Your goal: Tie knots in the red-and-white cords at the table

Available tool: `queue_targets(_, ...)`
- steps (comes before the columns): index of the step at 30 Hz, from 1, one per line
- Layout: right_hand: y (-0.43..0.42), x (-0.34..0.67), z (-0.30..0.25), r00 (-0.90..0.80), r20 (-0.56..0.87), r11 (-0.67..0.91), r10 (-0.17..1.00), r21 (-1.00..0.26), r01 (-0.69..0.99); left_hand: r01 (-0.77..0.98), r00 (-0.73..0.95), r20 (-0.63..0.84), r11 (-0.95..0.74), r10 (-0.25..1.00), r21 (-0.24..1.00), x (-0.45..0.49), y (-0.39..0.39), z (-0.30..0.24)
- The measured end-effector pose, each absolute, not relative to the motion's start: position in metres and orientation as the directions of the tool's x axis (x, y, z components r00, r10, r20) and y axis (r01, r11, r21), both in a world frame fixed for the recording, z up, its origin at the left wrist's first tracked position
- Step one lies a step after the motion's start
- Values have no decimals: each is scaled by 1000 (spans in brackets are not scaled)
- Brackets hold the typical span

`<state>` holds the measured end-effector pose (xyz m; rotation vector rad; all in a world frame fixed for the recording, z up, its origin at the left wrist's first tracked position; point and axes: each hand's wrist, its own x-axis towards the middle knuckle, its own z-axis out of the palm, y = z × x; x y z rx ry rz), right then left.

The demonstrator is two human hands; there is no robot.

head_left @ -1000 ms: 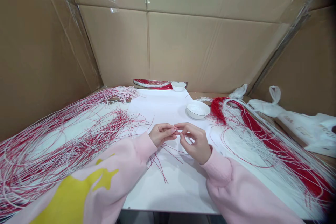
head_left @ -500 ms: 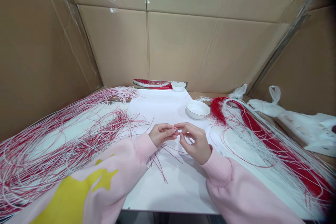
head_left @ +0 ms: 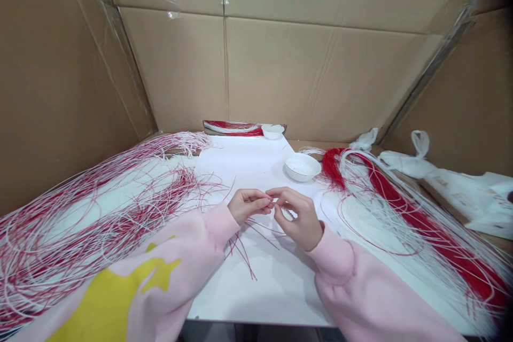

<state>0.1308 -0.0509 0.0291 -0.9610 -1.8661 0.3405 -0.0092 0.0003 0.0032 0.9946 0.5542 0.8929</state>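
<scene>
Over the middle of the white table, my left hand [head_left: 249, 206] is closed in a pinch on thin red cord. Fingertip to fingertip with it, my right hand [head_left: 296, 215] also pinches, thumb and index finger at the same spot. What lies exactly between the fingertips is mostly covered. Red cord ends [head_left: 245, 259] hang below my left hand and splay over the white surface. Other strands run out to the right beneath my right hand.
Red and white cords [head_left: 120, 219] cover the left side. A red cord bundle [head_left: 420, 224] with white cords lies on the right. One white bowl [head_left: 302, 167] stands beyond my right hand, another bowl [head_left: 272, 131] farther back. Cardboard walls [head_left: 280, 69] enclose the table; a plastic bag [head_left: 473, 192] lies far right.
The fingertips of my left hand have shifted very slightly to the right, covering more of the red cord. Both hands otherwise keep their place.
</scene>
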Motion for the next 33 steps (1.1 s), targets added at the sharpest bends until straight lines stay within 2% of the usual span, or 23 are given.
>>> queue_targets(7,-51,131,30,-226,630,650,743,-599,467,-362,540,9,222,842,906,-10,2,1)
queue_targets(15,-50,132,28,-241,608,641,757,-617,456,-318,483,180,-20,857,948,-9,0,0)
queue_targets(26,-48,132,26,-208,586,610,783,-661,436,-224,407,252,-171,878,959,-12,0,2)
queue_targets(33,-48,131,27,-211,574,598,791,-656,461,-140,451,315,-282,835,949,-14,2,-2)
